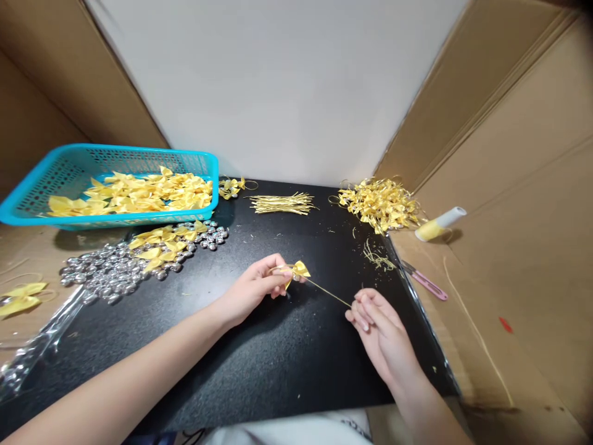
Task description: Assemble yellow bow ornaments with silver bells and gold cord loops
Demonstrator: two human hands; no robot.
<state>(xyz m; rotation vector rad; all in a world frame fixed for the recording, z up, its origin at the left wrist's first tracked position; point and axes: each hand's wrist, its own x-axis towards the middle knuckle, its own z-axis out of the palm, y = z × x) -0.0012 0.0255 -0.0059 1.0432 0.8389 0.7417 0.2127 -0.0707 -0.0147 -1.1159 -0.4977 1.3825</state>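
Observation:
Pinched in my left hand (265,279) is a yellow ribbon bow (301,268), above the middle of the black tabletop. A thin gold cord (330,292) runs taut from the bow down to my right hand (377,324), whose fingers are closed on its end. Part of the bow is hidden behind my left fingers. Beyond both hands lies a bundle of cut gold cords (282,203). Shiny silver beads (111,269) are spread to the left, and several yellow bows (162,241) rest on top of them.
A blue plastic basket (139,217) of yellow bows stands at the back left. Corded bows (382,204) are heaped at the back right, near cord scraps (377,256), a pink-handled cutter (430,285) and a spool (440,224). Cardboard walls (523,123) flank the table.

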